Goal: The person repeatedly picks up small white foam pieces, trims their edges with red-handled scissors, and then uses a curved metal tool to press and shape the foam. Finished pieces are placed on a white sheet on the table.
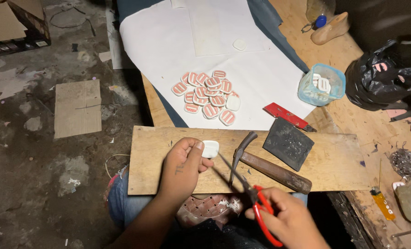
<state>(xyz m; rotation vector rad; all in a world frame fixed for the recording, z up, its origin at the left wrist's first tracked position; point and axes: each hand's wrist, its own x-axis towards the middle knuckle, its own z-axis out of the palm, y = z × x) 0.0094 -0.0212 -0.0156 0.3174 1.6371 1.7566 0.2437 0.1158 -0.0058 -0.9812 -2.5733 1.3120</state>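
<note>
A small white buckle piece sits pinched in the fingertips of the left hand over the wooden board, near its upper edge. The right hand is closed around red-handled scissors, whose blades point at the piece. A hammer and a dark pad lie just right of them; the board's left end is bare, and a pile of pink-and-white buckles rests on white paper beyond.

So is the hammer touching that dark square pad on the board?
Apart. The head view shows a strip of bare board between the hammer handle and the dark pad.
</note>
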